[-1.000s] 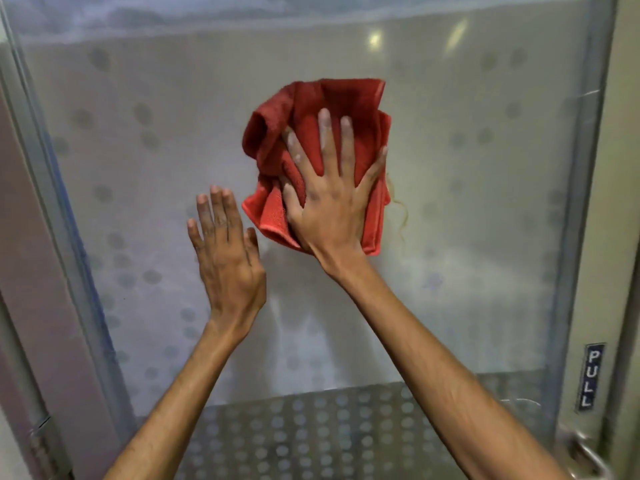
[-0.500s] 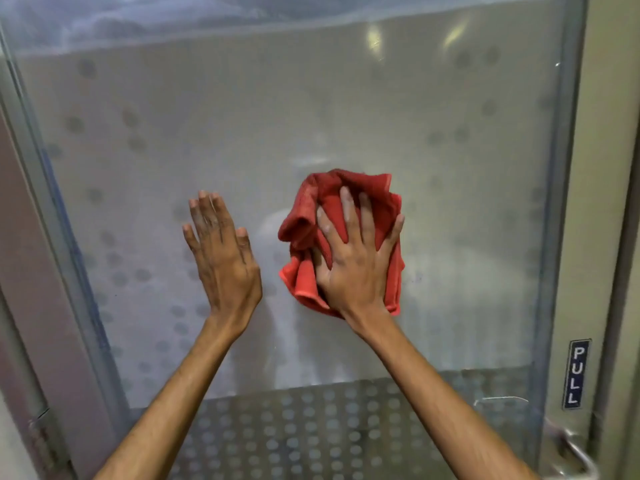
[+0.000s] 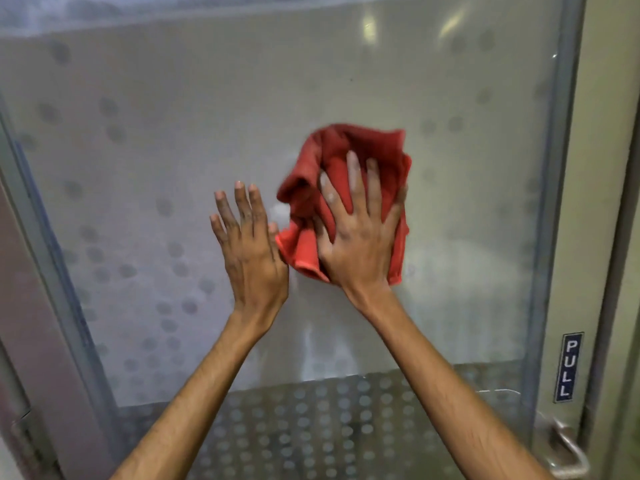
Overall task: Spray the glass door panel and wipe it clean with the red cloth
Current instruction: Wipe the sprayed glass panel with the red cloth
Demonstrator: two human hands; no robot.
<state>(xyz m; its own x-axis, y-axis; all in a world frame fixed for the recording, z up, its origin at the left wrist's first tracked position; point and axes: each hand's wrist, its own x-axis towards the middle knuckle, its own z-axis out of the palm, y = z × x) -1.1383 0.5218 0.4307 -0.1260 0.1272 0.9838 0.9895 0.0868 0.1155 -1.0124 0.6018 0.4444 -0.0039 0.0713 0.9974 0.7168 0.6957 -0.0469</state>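
Two hands are laid flat on the glass door panel (image 3: 173, 150); the red cloth (image 3: 349, 174) is pressed mid-pane under the spread right hand (image 3: 358, 237); the left hand (image 3: 251, 254), open and empty, braces beside it; wiping is judged underway; unwiped glass should be covered next.

Glass (image 3: 173, 140) bare above and left of both hands: open run up to the top and across to the left frame (image 3: 45, 251). Left hand (image 3: 251, 252) flat on the pane, just beside the cloth (image 3: 346, 188), blocks leftward travel. Rightward, bare strip, then right frame (image 3: 550, 216). Handle (image 3: 568, 452) low right.
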